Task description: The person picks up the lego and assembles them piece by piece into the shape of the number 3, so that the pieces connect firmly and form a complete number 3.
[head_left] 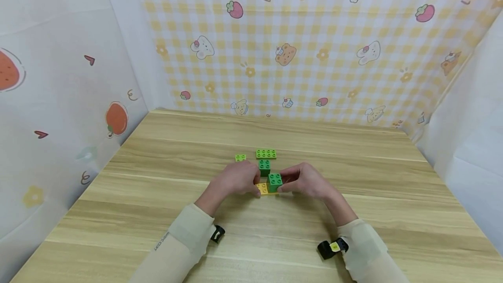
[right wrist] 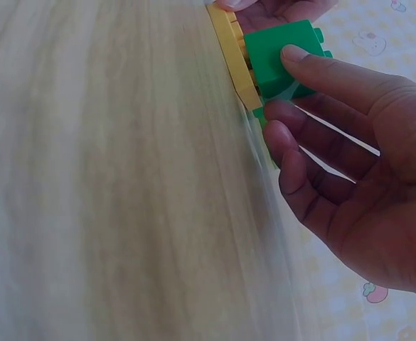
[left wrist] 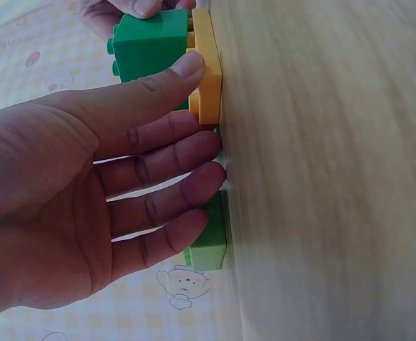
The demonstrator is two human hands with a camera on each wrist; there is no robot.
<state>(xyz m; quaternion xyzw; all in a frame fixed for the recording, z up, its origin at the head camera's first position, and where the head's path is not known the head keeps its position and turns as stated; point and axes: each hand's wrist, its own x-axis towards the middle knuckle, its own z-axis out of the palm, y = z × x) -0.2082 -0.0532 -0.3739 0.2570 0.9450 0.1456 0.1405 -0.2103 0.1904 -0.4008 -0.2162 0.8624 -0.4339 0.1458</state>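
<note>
A flat yellow building brick (head_left: 262, 188) lies on the table, and my left hand (head_left: 239, 178) pinches its left end between thumb and fingers. My right hand (head_left: 308, 181) grips a tall green building brick (head_left: 275, 183), with the thumb on its near face and fingers behind. The green brick sits over the right part of the yellow one. In the left wrist view a yellow stud (left wrist: 190, 39) shows at their joint, so I cannot tell whether they are fully pressed together. Just behind stands a second dark green brick (head_left: 264, 168).
Farther back lies a long light green brick (head_left: 266, 154). A small light green brick (head_left: 240, 157) is beyond my left hand, partly covered by it. The wooden table (head_left: 353, 156) meets a patterned cloth backdrop (head_left: 283, 86) at its rear edge.
</note>
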